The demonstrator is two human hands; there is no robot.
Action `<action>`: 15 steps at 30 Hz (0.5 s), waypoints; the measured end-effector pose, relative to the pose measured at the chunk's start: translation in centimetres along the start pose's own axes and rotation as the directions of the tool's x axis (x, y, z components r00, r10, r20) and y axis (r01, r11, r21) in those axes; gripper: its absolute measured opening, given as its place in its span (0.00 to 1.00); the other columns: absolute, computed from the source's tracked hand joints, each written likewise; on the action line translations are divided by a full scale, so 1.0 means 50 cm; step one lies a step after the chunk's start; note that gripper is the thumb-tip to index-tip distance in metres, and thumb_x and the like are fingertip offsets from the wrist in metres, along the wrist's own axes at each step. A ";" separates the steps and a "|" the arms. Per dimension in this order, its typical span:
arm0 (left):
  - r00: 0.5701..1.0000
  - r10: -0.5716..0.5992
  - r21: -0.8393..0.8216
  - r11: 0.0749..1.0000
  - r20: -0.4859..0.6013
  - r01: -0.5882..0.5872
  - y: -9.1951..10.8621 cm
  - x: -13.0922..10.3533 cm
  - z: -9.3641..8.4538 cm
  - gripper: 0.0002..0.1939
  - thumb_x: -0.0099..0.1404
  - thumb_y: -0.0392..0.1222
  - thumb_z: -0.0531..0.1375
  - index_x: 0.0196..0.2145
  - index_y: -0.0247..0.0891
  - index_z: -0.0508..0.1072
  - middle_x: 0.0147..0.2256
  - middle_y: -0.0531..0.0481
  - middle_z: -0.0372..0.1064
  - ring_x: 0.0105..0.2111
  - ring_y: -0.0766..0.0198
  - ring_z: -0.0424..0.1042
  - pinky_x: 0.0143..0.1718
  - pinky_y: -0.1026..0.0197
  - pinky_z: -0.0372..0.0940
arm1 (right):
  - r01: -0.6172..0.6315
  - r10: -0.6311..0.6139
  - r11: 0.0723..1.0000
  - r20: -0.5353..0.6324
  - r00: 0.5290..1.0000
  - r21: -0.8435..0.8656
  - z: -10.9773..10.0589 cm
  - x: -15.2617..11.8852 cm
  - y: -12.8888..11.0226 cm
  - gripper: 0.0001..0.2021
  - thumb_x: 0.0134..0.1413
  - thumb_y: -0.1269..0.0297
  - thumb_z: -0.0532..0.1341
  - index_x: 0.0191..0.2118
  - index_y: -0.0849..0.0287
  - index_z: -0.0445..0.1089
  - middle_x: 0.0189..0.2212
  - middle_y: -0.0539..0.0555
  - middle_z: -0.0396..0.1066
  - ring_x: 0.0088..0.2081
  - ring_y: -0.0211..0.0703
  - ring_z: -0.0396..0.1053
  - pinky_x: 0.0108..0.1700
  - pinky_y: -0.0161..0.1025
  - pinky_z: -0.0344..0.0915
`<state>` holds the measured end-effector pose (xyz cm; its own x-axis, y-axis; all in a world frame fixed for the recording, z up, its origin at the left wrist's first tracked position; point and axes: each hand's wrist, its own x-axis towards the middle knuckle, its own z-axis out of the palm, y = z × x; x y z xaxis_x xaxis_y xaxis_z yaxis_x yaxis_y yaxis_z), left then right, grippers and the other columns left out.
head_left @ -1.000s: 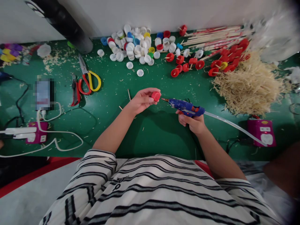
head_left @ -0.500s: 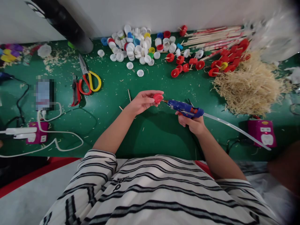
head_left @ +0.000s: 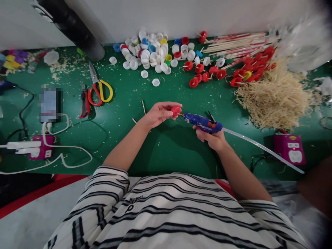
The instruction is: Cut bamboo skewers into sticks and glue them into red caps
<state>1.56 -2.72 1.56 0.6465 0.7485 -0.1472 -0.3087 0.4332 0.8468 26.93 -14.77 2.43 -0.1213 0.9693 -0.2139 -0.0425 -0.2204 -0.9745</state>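
Observation:
My left hand pinches a red bottle cap between thumb and fingers above the middle of the green table. My right hand is wrapped round the handle of a blue glue gun, whose nozzle points left. The nozzle's tip is right at the cap; whether it touches cannot be made out. A long clear glue stick runs out of the gun's back end toward the lower right. Behind my left wrist lies a thin metal rod, partly hidden.
Loose bottle caps lie along the wall, with red caps on sticks to their right. Wooden skewers and a straw heap are at the right. Scissors, pruning shears and a phone are left. A purple power socket sits right.
The glue gun's nozzle has shifted slightly left and down, closer in over the red cap. The cap has tilted a little in my left hand. Both hands keep their hold.

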 end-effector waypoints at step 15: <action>1.000 -0.005 0.000 1.000 -0.003 0.005 0.003 -0.002 0.003 0.23 0.48 0.48 0.82 0.43 0.45 0.90 0.39 0.49 0.85 0.33 0.68 0.81 0.35 0.68 0.77 | 0.013 -0.013 1.000 -0.003 1.000 0.019 0.000 -0.001 0.002 0.18 0.53 0.49 0.75 0.41 0.58 0.78 0.20 0.45 0.67 0.19 0.36 0.61 0.23 0.40 0.59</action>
<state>1.57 -2.79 1.75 0.6458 0.7479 -0.1533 -0.3052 0.4370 0.8461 26.94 -14.82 2.34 -0.1180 0.9723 -0.2017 -0.0632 -0.2101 -0.9756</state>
